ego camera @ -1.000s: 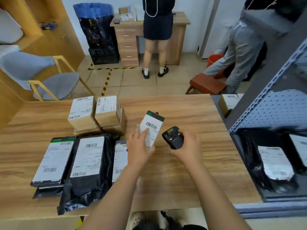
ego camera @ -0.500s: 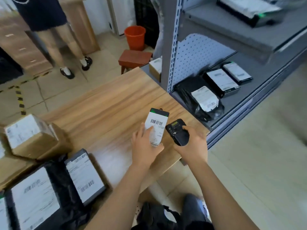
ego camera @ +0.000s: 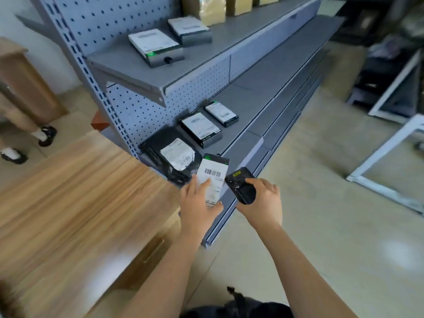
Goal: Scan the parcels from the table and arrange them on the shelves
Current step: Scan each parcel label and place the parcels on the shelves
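Forearms ran up from the bottom edge to two hands held close together just past the corner of the wooden table [ego camera: 68, 191]; the left hand [ego camera: 197, 204] gripped a small flat parcel [ego camera: 213, 174], thumb laid across its white barcode label, the label facing up; the right hand [ego camera: 263, 203] was wrapped round a black handheld scanner [ego camera: 241, 187], one finger resting on its top; parcel and scanner sat just beside each other, nearly touching, above the front lip of the lower shelf [ego camera: 252, 106]. The scanner's nose pointed forward alongside the parcel rather than squarely at the barcode, so whether a read had registered could not be told; by my reading the scanning step was at its end and shelving was the step in hand, since the view faced the rack and not the table.

Just beyond the hands a black poly mailer [ego camera: 176, 154] lay at the left end of the lower shelf; further along lay a boxed parcel [ego camera: 202, 129] and then a slimmer boxed parcel [ego camera: 221, 113], both label up; to their right the shelf ran bare. Higher and further back, the upper shelf [ego camera: 137, 67] carried two more labelled boxes [ego camera: 154, 45]; brown cartons [ego camera: 236, 4] showed blurred beyond them; a perforated back panel [ego camera: 142, 111] stood behind both levels.

The next move would likely call for the left hand to reach forward and lay the parcel flat, label up, on the bare stretch beside the boxes, clear of the mailer; the right hand need only hold the scanner aside.
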The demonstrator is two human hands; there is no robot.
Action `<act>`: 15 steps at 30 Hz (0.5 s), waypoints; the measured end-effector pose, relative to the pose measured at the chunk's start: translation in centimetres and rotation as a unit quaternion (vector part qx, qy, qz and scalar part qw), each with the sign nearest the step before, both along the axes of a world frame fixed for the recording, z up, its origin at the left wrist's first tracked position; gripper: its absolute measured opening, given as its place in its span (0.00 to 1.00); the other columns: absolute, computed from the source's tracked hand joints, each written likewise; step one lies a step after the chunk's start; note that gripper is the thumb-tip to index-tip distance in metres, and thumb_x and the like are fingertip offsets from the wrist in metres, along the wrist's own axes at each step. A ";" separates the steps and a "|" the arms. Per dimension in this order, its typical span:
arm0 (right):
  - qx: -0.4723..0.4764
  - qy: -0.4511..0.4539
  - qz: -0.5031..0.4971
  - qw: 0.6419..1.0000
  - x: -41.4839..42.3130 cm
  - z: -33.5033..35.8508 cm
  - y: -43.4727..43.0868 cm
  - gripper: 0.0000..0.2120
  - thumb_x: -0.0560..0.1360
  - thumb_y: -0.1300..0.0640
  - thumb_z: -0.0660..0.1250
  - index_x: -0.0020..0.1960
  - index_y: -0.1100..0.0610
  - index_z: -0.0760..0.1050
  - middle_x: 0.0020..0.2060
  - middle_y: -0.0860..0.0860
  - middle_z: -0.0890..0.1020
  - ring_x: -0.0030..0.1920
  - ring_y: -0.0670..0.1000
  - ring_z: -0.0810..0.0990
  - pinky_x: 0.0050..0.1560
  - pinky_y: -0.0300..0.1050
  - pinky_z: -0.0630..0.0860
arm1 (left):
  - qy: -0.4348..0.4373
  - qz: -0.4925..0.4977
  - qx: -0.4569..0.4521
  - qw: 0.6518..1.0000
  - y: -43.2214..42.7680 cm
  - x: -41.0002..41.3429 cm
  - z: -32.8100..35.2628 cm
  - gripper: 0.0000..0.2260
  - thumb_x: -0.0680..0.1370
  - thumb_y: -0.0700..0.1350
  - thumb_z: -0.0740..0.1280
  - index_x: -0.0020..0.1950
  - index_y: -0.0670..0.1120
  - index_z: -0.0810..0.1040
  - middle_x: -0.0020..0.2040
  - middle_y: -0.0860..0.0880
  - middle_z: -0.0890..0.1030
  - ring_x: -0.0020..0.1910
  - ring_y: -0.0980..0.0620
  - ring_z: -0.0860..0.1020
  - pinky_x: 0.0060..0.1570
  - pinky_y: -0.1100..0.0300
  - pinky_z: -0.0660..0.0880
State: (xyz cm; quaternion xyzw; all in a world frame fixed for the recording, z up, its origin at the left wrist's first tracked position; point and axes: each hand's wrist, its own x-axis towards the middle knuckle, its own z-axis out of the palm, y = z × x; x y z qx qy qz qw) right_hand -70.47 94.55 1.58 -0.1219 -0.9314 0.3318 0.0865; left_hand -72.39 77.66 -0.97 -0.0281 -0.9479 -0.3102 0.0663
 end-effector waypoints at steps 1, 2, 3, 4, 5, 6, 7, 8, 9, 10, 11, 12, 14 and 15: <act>0.001 0.002 -0.009 1.000 0.0 0.1 1.9 0.29 0.64 0.58 0.74 0.65 0.51 0.74 0.59 0.48 0.77 0.58 0.53 0.68 0.45 0.40 0.68 | 0.004 -0.009 0.000 1.000 2.0 -0.4 0.0 0.30 0.68 0.52 0.74 0.69 0.50 0.73 0.76 0.46 0.61 0.66 0.42 0.64 0.65 0.52 0.62; 0.001 0.004 -0.020 1.000 0.0 0.1 3.7 0.29 0.64 0.58 0.74 0.64 0.51 0.75 0.58 0.48 0.77 0.57 0.53 0.68 0.45 0.41 0.67 | 0.003 -0.018 -0.003 1.000 4.0 -0.9 0.0 0.30 0.68 0.52 0.74 0.69 0.51 0.73 0.76 0.46 0.62 0.65 0.42 0.63 0.65 0.51 0.63; 0.001 0.006 -0.032 0.999 0.1 0.0 5.4 0.29 0.63 0.59 0.73 0.64 0.51 0.75 0.57 0.48 0.77 0.56 0.54 0.68 0.45 0.41 0.67 | 0.000 -0.028 -0.010 1.000 5.8 -1.3 0.1 0.30 0.68 0.53 0.74 0.69 0.51 0.72 0.76 0.46 0.62 0.66 0.43 0.63 0.65 0.50 0.63; 0.002 0.006 -0.044 0.999 0.1 -0.1 7.0 0.28 0.63 0.59 0.73 0.63 0.51 0.76 0.57 0.48 0.78 0.55 0.54 0.68 0.44 0.41 0.67 | -0.004 -0.039 -0.017 0.999 7.6 -1.7 0.2 0.30 0.68 0.53 0.73 0.69 0.52 0.72 0.76 0.46 0.62 0.65 0.43 0.63 0.64 0.51 0.63; 0.003 0.006 -0.056 0.998 0.1 -0.3 8.5 0.28 0.63 0.59 0.73 0.63 0.51 0.76 0.56 0.48 0.78 0.54 0.54 0.68 0.44 0.41 0.66 | -0.006 -0.050 -0.022 0.998 9.2 -2.1 0.3 0.30 0.68 0.54 0.73 0.69 0.52 0.72 0.76 0.46 0.61 0.65 0.44 0.63 0.64 0.51 0.63; 0.001 0.006 -0.068 0.998 0.0 -0.5 9.9 0.28 0.63 0.59 0.73 0.63 0.52 0.76 0.56 0.48 0.78 0.54 0.54 0.68 0.44 0.41 0.66 | -0.007 -0.061 -0.024 0.998 10.7 -2.5 0.3 0.30 0.68 0.54 0.73 0.69 0.51 0.72 0.76 0.46 0.62 0.65 0.44 0.63 0.64 0.51 0.63; -0.002 0.005 -0.079 0.997 -0.2 -0.7 11.1 0.29 0.63 0.59 0.73 0.64 0.52 0.76 0.57 0.47 0.78 0.54 0.54 0.67 0.45 0.41 0.66 | -0.007 -0.071 -0.025 0.997 12.0 -3.0 0.3 0.29 0.68 0.53 0.72 0.69 0.51 0.73 0.76 0.45 0.62 0.64 0.43 0.63 0.64 0.51 0.63; -0.006 0.003 -0.089 0.996 -0.5 -0.9 12.2 0.29 0.63 0.59 0.73 0.64 0.51 0.76 0.58 0.47 0.77 0.54 0.53 0.67 0.45 0.40 0.66 | -0.006 -0.080 -0.027 0.996 13.2 -3.6 0.3 0.29 0.67 0.53 0.72 0.68 0.51 0.74 0.75 0.45 0.63 0.63 0.43 0.64 0.63 0.51 0.63; -0.009 0.001 -0.100 0.995 -0.9 -1.1 13.2 0.29 0.63 0.59 0.73 0.64 0.51 0.76 0.58 0.46 0.77 0.54 0.53 0.66 0.46 0.40 0.65 | -0.006 -0.088 -0.031 0.996 14.3 -4.2 0.2 0.29 0.67 0.52 0.72 0.68 0.50 0.74 0.75 0.44 0.63 0.63 0.43 0.64 0.63 0.51 0.64; -0.011 0.000 -0.108 0.994 -1.3 -1.3 14.1 0.29 0.63 0.59 0.72 0.64 0.51 0.76 0.58 0.46 0.77 0.54 0.53 0.66 0.46 0.40 0.65 | -0.007 -0.095 -0.036 0.995 15.3 -4.9 0.1 0.29 0.67 0.52 0.73 0.67 0.50 0.74 0.75 0.44 0.64 0.62 0.43 0.64 0.62 0.51 0.64; -0.011 0.001 -0.115 0.993 -1.8 -1.6 14.9 0.28 0.63 0.59 0.72 0.64 0.51 0.76 0.59 0.46 0.77 0.54 0.53 0.67 0.46 0.40 0.65 | -0.008 -0.101 -0.039 0.994 16.3 -5.7 -0.1 0.29 0.67 0.52 0.74 0.67 0.50 0.74 0.75 0.44 0.64 0.62 0.43 0.64 0.62 0.51 0.64; -0.009 0.003 -0.120 0.993 -2.4 -1.9 15.7 0.28 0.63 0.59 0.72 0.63 0.51 0.77 0.58 0.46 0.77 0.54 0.53 0.67 0.46 0.40 0.65 | -0.009 -0.108 -0.041 0.993 17.2 -6.5 -0.3 0.29 0.67 0.52 0.74 0.67 0.50 0.74 0.75 0.45 0.64 0.62 0.43 0.64 0.62 0.51 0.64; 0.000 -0.001 -0.128 0.992 -3.9 -2.6 17.4 0.28 0.63 0.59 0.72 0.63 0.51 0.77 0.59 0.47 0.77 0.54 0.54 0.67 0.46 0.40 0.66 | -0.009 -0.122 -0.045 0.991 19.0 -8.4 -1.0 0.29 0.68 0.52 0.73 0.68 0.51 0.73 0.75 0.46 0.63 0.63 0.44 0.63 0.63 0.51 0.64; 0.002 -0.006 -0.132 0.991 -4.9 -2.9 18.2 0.28 0.63 0.59 0.72 0.63 0.51 0.77 0.60 0.47 0.77 0.55 0.54 0.67 0.47 0.40 0.66 | -0.009 -0.129 -0.048 0.990 19.9 -9.5 -1.4 0.29 0.68 0.53 0.73 0.69 0.52 0.73 0.75 0.46 0.63 0.63 0.44 0.63 0.64 0.51 0.63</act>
